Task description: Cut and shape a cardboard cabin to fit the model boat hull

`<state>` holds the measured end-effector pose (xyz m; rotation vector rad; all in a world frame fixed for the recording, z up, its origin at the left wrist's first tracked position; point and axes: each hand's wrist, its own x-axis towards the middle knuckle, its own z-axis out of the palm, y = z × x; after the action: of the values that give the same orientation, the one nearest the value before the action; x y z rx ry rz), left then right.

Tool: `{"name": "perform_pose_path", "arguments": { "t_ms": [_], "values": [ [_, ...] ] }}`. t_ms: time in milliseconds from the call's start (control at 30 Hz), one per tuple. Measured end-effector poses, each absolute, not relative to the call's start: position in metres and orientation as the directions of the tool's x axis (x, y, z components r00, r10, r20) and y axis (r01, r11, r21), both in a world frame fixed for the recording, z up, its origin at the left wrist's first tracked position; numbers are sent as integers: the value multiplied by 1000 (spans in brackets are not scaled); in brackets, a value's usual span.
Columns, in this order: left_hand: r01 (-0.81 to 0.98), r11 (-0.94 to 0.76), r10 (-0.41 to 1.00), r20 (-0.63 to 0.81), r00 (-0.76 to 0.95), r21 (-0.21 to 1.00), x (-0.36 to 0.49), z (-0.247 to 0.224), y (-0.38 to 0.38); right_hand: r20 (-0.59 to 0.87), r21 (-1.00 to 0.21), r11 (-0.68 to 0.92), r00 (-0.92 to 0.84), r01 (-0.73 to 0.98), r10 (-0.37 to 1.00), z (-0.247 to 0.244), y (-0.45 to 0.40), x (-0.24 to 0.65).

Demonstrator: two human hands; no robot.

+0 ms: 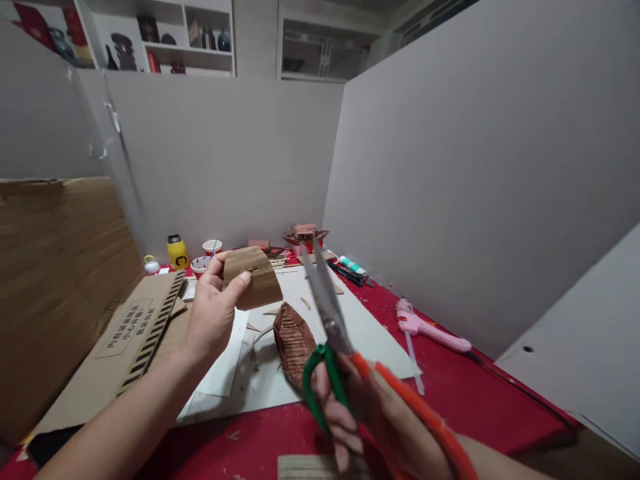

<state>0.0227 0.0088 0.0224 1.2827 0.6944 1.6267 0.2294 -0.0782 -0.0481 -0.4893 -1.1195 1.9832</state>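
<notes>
Between thumb and fingers, my left hand [213, 310] pinches a curved piece of brown cardboard [257, 283], held up over the white board. My right hand [373, 410] grips a pair of scissors [330, 310] by handles of green and orange. The blades point up and away, slightly parted, to the right of the cardboard and apart from it. Below and between the hands, a brown model boat hull [294, 343] with a ribbed inside lies on the white board [370, 340]. Thin cardboard offcuts [257, 330] are scattered beside the hull.
A pink glue gun [435, 332] with a cord lies on the red tablecloth [450, 400] at right. A printed cardboard box [115, 347] flanks the left. Behind stand a yellow bottle [178, 253], paper cups [200, 265] and a finished-looking model boat [305, 235]. Grey panels enclose the table.
</notes>
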Motion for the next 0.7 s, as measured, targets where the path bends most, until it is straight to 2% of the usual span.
{"name": "perform_pose_path", "arguments": {
  "t_ms": [67,133,300,533,700],
  "values": [
    [-314,-448,891,446,-81,837,24,23,6,-30,-792,-450,-710,-413,703,-62,-87,218],
    [-306,-480,876,466,-122,822,26,24,4,-30,-770,-493,-749,-405,662,-75,-89,206],
    [-278,-502,865,483,-138,819,32,25,-3,-11,-789,-436,-700,-433,714,-85,-84,189],
    [-335,-420,892,451,17,844,38,25,-17,-111,-829,-413,-613,-377,782,-57,-90,202],
    [-342,-289,934,342,105,894,33,37,-21,-104,-849,-382,-593,-366,799,-57,-89,210]
  ]
}}
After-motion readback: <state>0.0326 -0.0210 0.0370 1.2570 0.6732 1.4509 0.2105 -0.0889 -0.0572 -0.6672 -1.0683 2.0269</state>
